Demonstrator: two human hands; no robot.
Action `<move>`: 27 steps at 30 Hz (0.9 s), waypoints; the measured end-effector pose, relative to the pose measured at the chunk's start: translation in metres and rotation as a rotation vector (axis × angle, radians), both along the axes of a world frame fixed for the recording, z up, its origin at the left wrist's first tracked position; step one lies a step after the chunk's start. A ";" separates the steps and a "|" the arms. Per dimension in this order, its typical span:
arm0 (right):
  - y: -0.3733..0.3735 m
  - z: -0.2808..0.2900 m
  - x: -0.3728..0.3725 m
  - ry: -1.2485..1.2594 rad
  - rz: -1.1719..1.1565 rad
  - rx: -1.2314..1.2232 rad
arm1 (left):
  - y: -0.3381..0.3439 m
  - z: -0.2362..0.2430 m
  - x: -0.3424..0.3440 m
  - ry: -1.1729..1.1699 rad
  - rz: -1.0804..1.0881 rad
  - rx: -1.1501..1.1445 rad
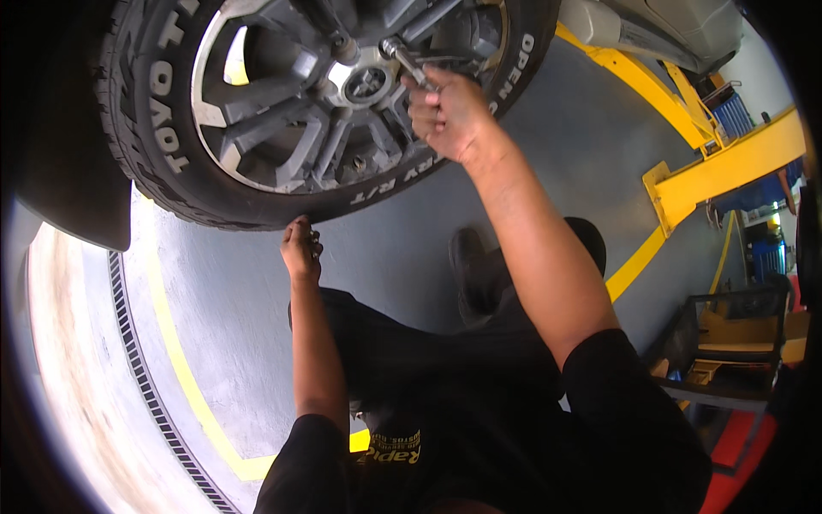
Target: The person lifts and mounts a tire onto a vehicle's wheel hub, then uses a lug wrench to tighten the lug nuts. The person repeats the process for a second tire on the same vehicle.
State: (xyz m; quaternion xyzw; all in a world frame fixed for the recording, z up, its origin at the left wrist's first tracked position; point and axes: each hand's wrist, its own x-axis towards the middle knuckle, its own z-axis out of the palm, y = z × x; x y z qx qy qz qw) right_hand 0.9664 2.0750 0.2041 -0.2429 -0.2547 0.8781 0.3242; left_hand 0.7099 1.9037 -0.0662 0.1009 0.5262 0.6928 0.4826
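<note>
In front of me is a raised wheel with a black tyre (163, 103) and a grey and silver spoked rim (321, 141). My right hand (454, 111) is closed round the handle of a shiny socket wrench (402, 58), whose head reaches the rim just beside the centre cap (368, 84). Left of that head, a dark rod with a socket-like end (344, 47) points down at the hub; its upper part is cut off by the picture's edge. Under the tyre's lower edge my left hand (301, 250) has curled fingers, with small dark things partly showing among them.
A yellow lift arm (638, 81) and a yellow lift base (728, 167) stand to the right. At lower right is a black-framed cart (736, 343) with cardboard in it. A drain grate (137, 343) and a yellow floor line (184, 368) run along the left.
</note>
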 end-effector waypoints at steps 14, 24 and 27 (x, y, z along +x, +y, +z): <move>0.016 -0.056 -0.003 -0.776 -0.387 0.535 | -0.003 0.005 0.002 -0.124 -0.029 0.016; 0.034 -0.040 -0.012 -1.278 -0.712 1.364 | 0.003 0.008 0.006 -0.192 -0.058 0.049; 0.032 -0.039 -0.017 -0.214 -0.163 0.280 | -0.008 0.001 -0.004 -0.188 -0.029 0.053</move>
